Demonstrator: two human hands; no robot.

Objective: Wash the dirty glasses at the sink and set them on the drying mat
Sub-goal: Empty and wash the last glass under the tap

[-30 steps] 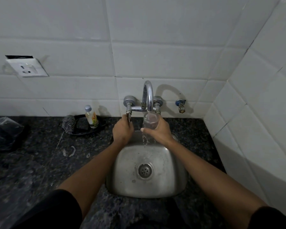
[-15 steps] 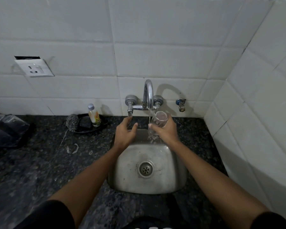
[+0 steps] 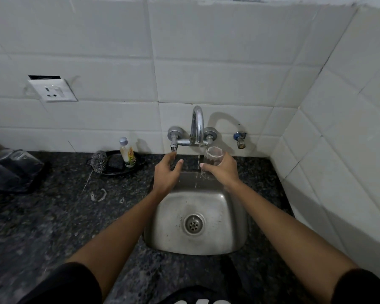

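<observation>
— What are the hands doing?

— I see my right hand (image 3: 223,170) wrapped around the glass (image 3: 211,163), over the back edge of the sink (image 3: 235,227). My left hand (image 3: 166,172) holds nothing, fingers spread, just under the left tap handle (image 3: 173,137).

— How does the glass sit?

— Its long axis is near upright, mouth up and leaning slightly toward 11 o'clock. A thin stream from the spout (image 3: 197,126) falls just left of it.

— Anything hard to read?

— The glass's lower part is behind my fingers; whether it holds water, I cannot tell.

— And around?

— Dark speckled desk (image 3: 53,216). At 10 o'clock of the sink, a black dish (image 3: 116,165) with a small bottle (image 3: 127,152) and scrubber (image 3: 98,160). White tiled walls (image 3: 228,62), a socket (image 3: 53,89) at upper left.
</observation>
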